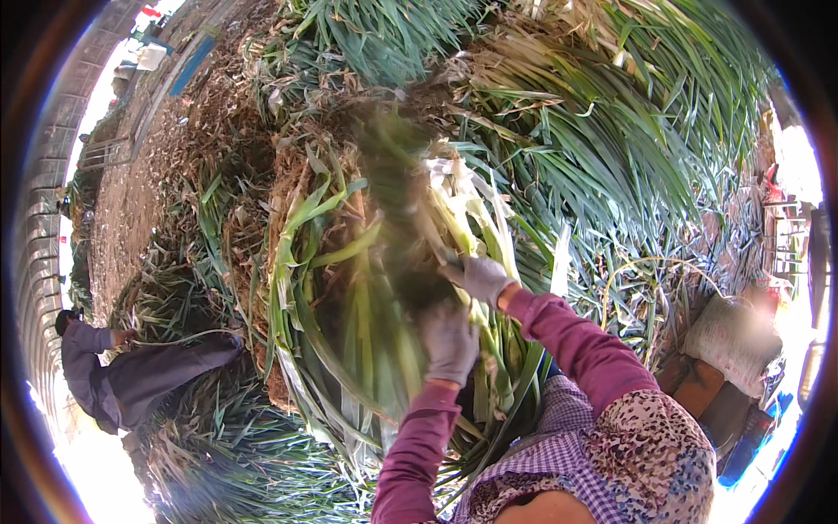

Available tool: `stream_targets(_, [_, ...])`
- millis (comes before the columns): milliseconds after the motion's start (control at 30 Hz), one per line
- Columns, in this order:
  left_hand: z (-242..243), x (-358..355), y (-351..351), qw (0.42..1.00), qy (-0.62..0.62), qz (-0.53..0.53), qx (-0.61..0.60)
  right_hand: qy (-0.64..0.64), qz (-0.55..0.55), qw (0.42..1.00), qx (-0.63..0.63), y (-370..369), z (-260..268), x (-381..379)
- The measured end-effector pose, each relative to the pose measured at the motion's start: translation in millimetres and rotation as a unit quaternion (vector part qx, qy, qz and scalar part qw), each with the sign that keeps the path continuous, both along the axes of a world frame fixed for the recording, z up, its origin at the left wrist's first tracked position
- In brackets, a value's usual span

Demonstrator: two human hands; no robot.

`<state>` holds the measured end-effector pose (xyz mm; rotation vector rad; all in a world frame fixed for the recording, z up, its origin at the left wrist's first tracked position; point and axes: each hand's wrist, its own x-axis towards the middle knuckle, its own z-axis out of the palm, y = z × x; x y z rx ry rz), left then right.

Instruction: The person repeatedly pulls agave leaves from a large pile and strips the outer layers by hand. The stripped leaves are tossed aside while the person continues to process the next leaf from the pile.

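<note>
My left hand [450, 344], in a grey glove, is closed at the lower end of a dark green bundle of leaves [399, 216]. The bundle is smeared by motion, so its exact shape is unclear. Just above and to the right is my gloved right hand [486, 280], its fingers pointing left against pale leek-like stalks [468, 226]. Whether it grips one of them is hard to see. Beneath both hands lies a heap of long green stalks [357, 321] with some peeling, whitish outer leaves.
Large piles of green stalks lie at the upper right [609, 137], top [386, 39] and lower left [255, 458]. Brown, dry leaf litter [216, 131] covers ground at the left. Another person [124, 380] stands at the far left. A white woven sack [733, 340] sits at the right.
</note>
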<state>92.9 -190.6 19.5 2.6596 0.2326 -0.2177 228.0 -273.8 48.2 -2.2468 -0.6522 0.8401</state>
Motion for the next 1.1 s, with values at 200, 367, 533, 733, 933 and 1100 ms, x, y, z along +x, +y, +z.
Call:
stream_targets(200, [12.8,34.4,100.1,0.912,0.105,0.318,0.238,0.097,0.152,0.978,-0.102,1.5,34.2,-17.9])
stream_targets(367, [-23.6,1.1,64.4,0.939,0.159,0.255,0.168,0.24,0.115,0.953,-0.143,-33.5,56.8,-66.2])
stream_targets(533, [-34.2,-7.7,31.3,0.953,0.099,0.27,0.097,0.195,0.001,0.981,-0.008,-34.0,4.9,-65.3])
stream_targets(733, [-63.7,-17.4,34.2,0.895,0.087,0.318,-0.3,0.098,0.028,0.991,0.081,-46.0,11.3,-70.7])
stream_targets(933, [-85.3,-63.9,28.6,0.736,0.059,0.411,-0.534,0.178,0.112,0.967,-0.143,-97.5,37.8,-104.7])
stream_targets(1100, [-90.9,-64.6,30.7,0.71,0.011,0.4,-0.58,0.084,-0.006,0.996,-0.008,-48.6,-3.5,-75.6])
